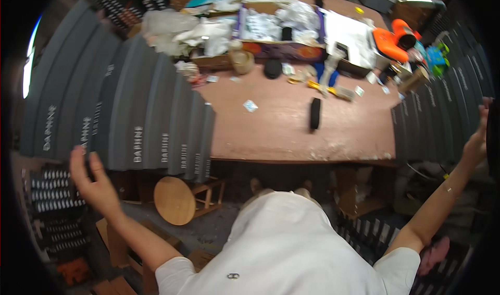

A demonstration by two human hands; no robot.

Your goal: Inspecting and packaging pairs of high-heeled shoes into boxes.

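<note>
white shirt [297, 243], grey boxes [125, 102], carton [281, 51] holding plastic [299, 16]

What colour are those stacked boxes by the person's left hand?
The stacked boxes are dark grey with pale lettering, seen best in the head view.

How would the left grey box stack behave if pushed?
The left grey box stack may topple or slide apart: it is tall, with no visible strapping. Each box is probably stiff, given its flat faces and crisp edges.
</note>
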